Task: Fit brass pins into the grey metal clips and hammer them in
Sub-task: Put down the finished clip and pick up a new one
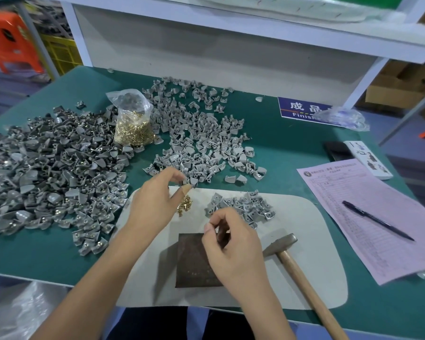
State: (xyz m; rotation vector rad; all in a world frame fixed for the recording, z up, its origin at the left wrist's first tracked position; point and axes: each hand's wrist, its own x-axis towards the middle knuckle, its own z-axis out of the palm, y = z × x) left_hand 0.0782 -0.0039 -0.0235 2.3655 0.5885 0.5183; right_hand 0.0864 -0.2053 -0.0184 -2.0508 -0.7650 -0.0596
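Closest to me, my right hand (pixel 227 244) pinches something small over the dark square steel block (pixel 194 260); what it is I cannot tell. My left hand (pixel 157 195) grips a grey metal clip (pixel 193 182) beside loose brass pins (pixel 185 206), which could scatter if nudged. The wooden-handled hammer (pixel 302 273) lies handle toward me.

Pen (pixel 377 220) on pink form (pixel 368 217)
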